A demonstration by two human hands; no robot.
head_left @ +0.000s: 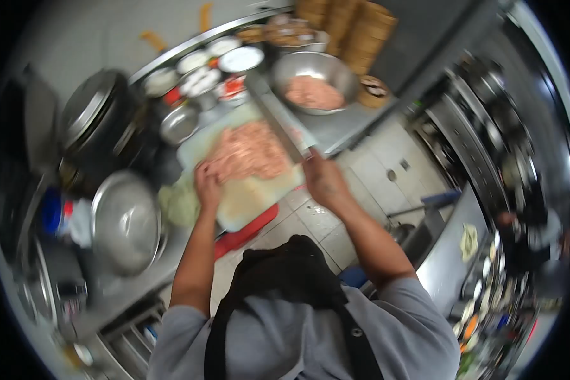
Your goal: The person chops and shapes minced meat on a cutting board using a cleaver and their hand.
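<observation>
The handle of a large knife (277, 119) is being gripped in the closed fingers of the right hand (322, 177), and its blade is being held slanting along the right-hand edge of the raw minced meat (250, 151). Whether the blade is touching the meat cannot be told. The meat is being spread in a loose mass on a pale cutting board (237, 212), its near edge being touched by the left hand (208, 183); whether those fingers are gripping any of it or being kept open cannot be told through the blur. More pink meat is being held in a steel bowl (285, 66) beyond the knife. Beside that bowl, bamboo steamers (367, 38) are being kept stacked. A small metal bowl (180, 124) is being kept near the board's far left side, and a large steel basin (126, 221) is being kept left of the left hand.
</observation>
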